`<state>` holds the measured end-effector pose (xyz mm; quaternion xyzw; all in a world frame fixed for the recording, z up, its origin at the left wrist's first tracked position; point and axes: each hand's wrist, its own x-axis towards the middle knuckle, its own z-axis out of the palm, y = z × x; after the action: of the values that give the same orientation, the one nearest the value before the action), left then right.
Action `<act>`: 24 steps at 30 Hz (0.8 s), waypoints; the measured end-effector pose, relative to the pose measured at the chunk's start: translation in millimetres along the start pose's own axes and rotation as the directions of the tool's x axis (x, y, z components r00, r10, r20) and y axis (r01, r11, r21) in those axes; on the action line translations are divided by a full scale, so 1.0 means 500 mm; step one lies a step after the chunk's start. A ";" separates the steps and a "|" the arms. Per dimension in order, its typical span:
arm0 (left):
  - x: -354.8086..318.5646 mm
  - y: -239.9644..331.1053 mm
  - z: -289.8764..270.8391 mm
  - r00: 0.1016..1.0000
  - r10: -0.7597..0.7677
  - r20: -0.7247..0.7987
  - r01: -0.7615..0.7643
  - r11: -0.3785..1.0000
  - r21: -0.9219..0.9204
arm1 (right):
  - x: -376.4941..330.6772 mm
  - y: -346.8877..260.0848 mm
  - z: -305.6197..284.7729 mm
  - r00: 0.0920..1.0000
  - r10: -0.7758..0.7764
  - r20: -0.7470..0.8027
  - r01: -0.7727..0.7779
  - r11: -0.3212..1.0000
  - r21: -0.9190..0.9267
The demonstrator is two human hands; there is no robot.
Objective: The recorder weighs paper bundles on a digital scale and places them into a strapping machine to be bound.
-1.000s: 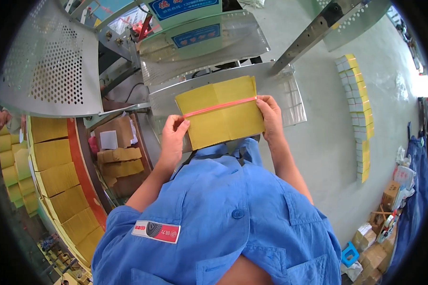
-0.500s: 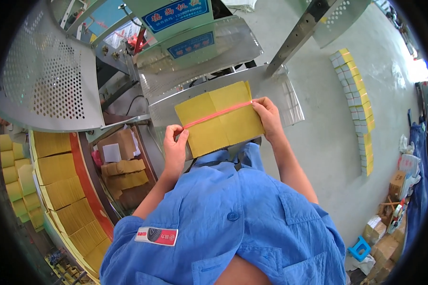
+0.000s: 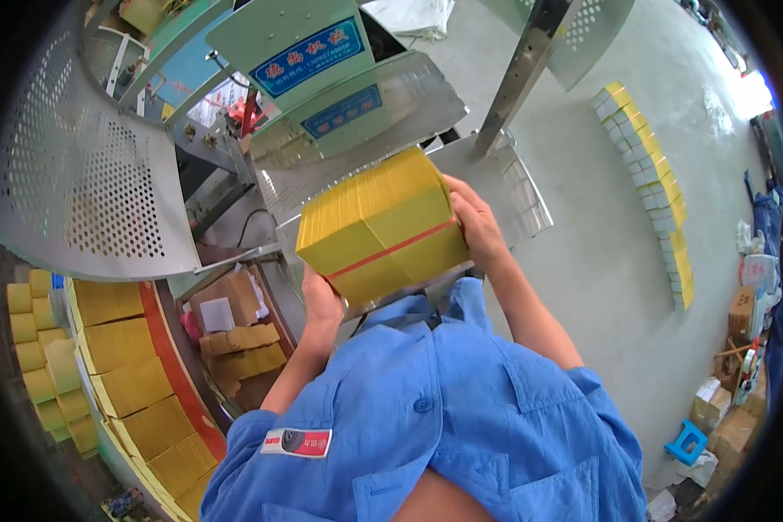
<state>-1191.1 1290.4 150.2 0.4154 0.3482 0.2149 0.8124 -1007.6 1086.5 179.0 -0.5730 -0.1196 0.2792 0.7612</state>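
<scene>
A thick yellow paper bundle (image 3: 378,226) with a red band across it is lifted off the metal machine table (image 3: 518,187), tilted with one corner up. My left hand (image 3: 322,304) grips its lower left edge from beneath. My right hand (image 3: 474,222) clasps its right edge. Both forearms rise from my blue shirt at the bottom of the view.
A green machine (image 3: 309,65) with blue plates stands behind the table. A perforated metal guard (image 3: 87,174) curves on the left. Yellow paper stacks (image 3: 126,383) line a conveyor lower left. A row of yellow stacks (image 3: 657,187) and cardboard boxes (image 3: 726,404) sit on the floor right.
The bundle lay flat on the metal table before; now both hands have raised and tilted it, so its thick side shows.
</scene>
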 end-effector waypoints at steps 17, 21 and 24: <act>0.045 -0.074 0.096 0.786 -0.255 0.564 -0.214 0.743 0.634 | -0.098 0.146 -0.092 0.976 0.002 -0.220 0.041 0.981 0.190; 0.021 -0.100 0.133 0.758 -0.227 0.612 -0.450 0.498 0.742 | -0.223 0.087 -0.257 0.928 0.140 -0.346 0.055 0.865 0.499; -0.147 -0.105 0.425 0.742 -0.184 0.645 -0.501 0.487 0.715 | -0.333 0.084 -0.385 0.898 0.235 -0.373 0.103 0.711 0.695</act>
<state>-1078.6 1102.2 222.8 0.8407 0.0597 -0.0650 0.5342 -1059.0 845.6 101.8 -0.2934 0.1893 0.1958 0.9164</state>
